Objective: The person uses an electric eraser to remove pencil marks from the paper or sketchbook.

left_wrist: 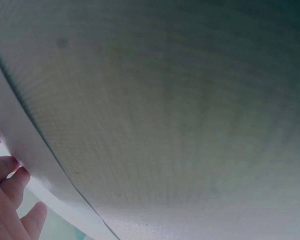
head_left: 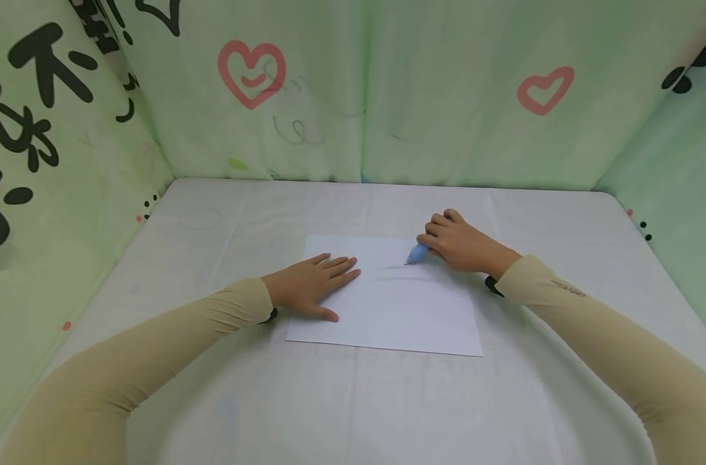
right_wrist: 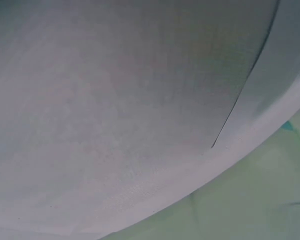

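Note:
A white sheet of paper (head_left: 411, 320) lies on the white-covered table. My left hand (head_left: 312, 284) rests on the sheet's left side with fingers spread; its fingertips (left_wrist: 21, 177) show at the lower left of the left wrist view. At the sheet's upper right, my right hand (head_left: 460, 242) grips a blue, bulb-bodied pen (head_left: 416, 254), its thin tip pointing down and left at the paper. Faint grey horizontal lines (head_left: 396, 278) run across the sheet just below the tip. The right wrist view shows neither that hand nor the pen, only the paper's edge and the cloth.
A white cloth (head_left: 259, 400) covers the table, with light creases. Pale green curtains (head_left: 422, 97) with red hearts and black lettering enclose the back and both sides. Dark bands (head_left: 492, 285) sit at the wrists beneath the beige sleeves.

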